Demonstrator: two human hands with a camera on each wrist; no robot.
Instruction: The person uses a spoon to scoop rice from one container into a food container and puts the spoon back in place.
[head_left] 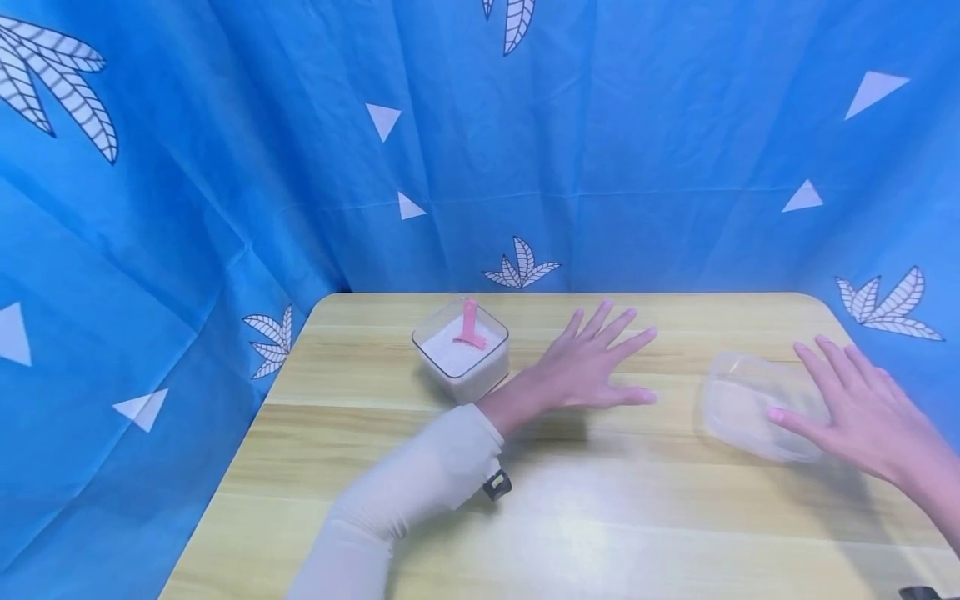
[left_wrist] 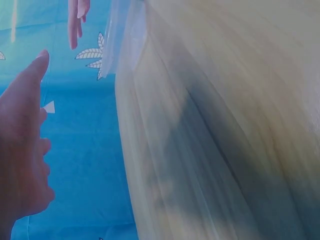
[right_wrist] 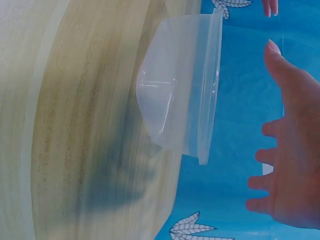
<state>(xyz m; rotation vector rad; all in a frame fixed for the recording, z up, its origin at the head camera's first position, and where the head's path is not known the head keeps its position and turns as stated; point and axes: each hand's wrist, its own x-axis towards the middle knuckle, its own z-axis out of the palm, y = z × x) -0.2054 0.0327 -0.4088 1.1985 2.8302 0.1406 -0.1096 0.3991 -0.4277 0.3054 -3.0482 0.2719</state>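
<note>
My left hand (head_left: 588, 367) is spread over the middle of the table, fingers straight and holding nothing. Just left of its wrist stands a clear square container (head_left: 480, 379) filled with white powder or grains, a pink scoop (head_left: 469, 327) lying in it with its handle leaning on the far rim. On the right, my right hand (head_left: 870, 412) hovers with fingers apart beside an empty translucent plastic tub (head_left: 738, 417), overlapping its right edge in the head view. In the right wrist view the tub (right_wrist: 175, 85) stands upright, apart from the fingers.
The light wood table (head_left: 315, 500) has rounded far corners. Blue curtain (head_left: 480, 150) with white leaves and triangles hangs right behind it and along the left side. A black strap piece (head_left: 497, 484) sits at the left cuff.
</note>
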